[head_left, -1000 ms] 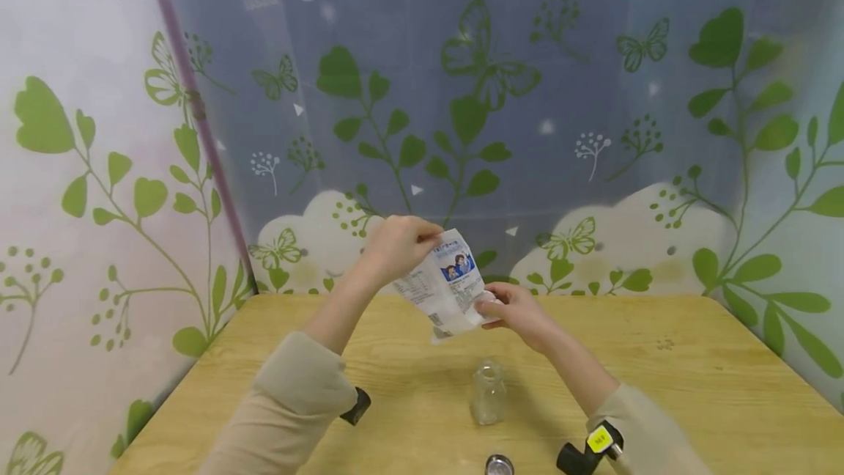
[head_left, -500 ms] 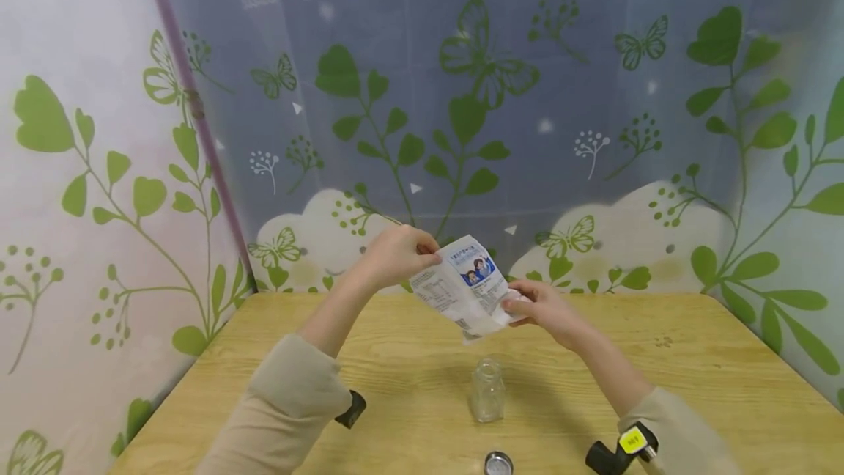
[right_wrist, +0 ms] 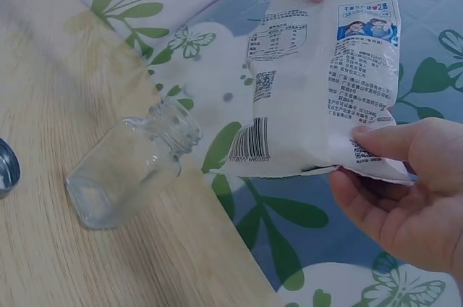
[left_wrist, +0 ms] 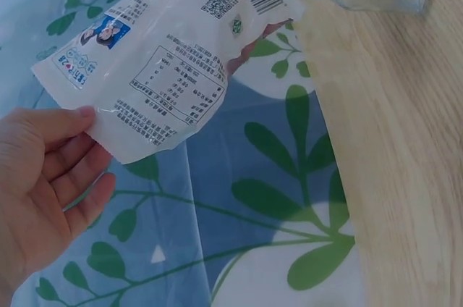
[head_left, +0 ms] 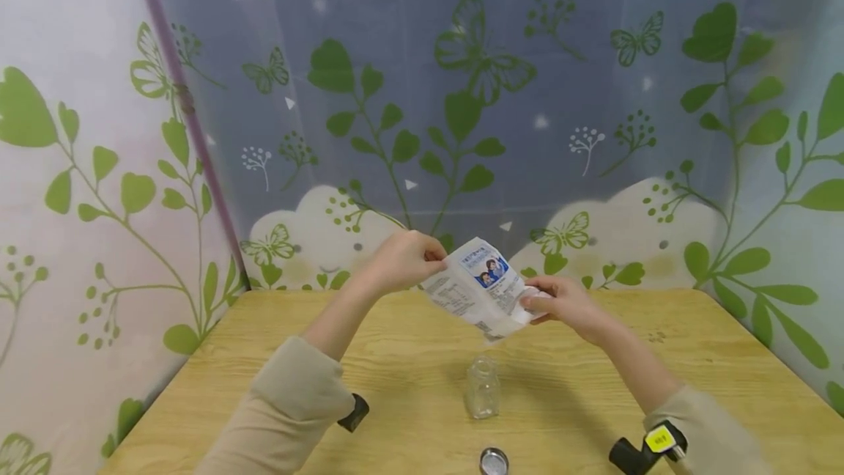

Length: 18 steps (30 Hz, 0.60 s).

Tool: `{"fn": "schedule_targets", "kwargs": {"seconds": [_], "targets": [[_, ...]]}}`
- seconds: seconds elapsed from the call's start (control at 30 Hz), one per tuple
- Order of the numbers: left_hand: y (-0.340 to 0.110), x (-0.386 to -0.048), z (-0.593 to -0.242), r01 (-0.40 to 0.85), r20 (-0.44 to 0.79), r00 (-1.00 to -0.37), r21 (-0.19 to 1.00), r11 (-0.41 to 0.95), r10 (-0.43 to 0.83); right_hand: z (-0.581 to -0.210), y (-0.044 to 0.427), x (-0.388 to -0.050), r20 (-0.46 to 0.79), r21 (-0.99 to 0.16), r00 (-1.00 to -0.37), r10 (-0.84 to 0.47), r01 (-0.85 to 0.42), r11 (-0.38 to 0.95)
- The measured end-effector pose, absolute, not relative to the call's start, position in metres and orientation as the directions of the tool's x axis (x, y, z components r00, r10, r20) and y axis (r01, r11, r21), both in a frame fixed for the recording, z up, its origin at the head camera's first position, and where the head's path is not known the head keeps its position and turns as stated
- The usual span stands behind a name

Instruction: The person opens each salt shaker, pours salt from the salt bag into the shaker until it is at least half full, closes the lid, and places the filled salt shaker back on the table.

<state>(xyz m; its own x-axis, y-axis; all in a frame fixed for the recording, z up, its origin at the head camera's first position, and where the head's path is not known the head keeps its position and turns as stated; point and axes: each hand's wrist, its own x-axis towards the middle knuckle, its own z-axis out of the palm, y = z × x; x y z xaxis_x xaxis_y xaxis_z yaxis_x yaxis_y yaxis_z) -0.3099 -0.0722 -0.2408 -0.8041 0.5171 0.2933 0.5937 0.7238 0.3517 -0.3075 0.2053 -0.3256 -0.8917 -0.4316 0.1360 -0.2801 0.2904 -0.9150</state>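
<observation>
A white printed packet (head_left: 478, 288) with a blue picture hangs tilted over the table between both hands. The left hand (head_left: 405, 261) pinches its upper left corner between thumb and fingers, as the left wrist view also shows. At the opposite end the right hand (head_left: 570, 306) grips the packet, thumb on the printed face and fingers behind. In the right wrist view that edge of the packet (right_wrist: 318, 82) looks cut or torn, with a slight gap. Below stands a clear glass jar (head_left: 483, 388), upright and uncapped, touched by neither hand. What the packet holds is hidden.
Nearer the person, a round metal lid (head_left: 494, 461) lies on the wooden table (head_left: 264, 358). A leaf-patterned curtain (head_left: 395, 94) hangs behind the table's far edge. Wrist cameras (head_left: 636, 453) sit below the sleeves.
Both hands have carried the packet rightward, the right hand the farther, and the packet has turned a little flatter. The jar and lid have stayed put on the table.
</observation>
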Motion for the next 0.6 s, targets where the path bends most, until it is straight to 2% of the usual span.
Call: {"fn": "schedule_targets", "kwargs": {"seconds": [0.2, 0.6], "targets": [[-0.065, -0.311, -0.245, 0.630, 0.312, -0.776, 0.382, 0.676, 0.548, -0.321, 0.218, -0.302, 0.130, -0.892, -0.891, -0.435, -0.297, 0.341], [-0.050, -0.303, -0.262, 0.632, 0.312, -0.771, 0.477, 0.610, 0.555, -0.319, 0.241, -0.287, 0.085, -0.873, -0.905, -0.418, -0.269, 0.406]]}}
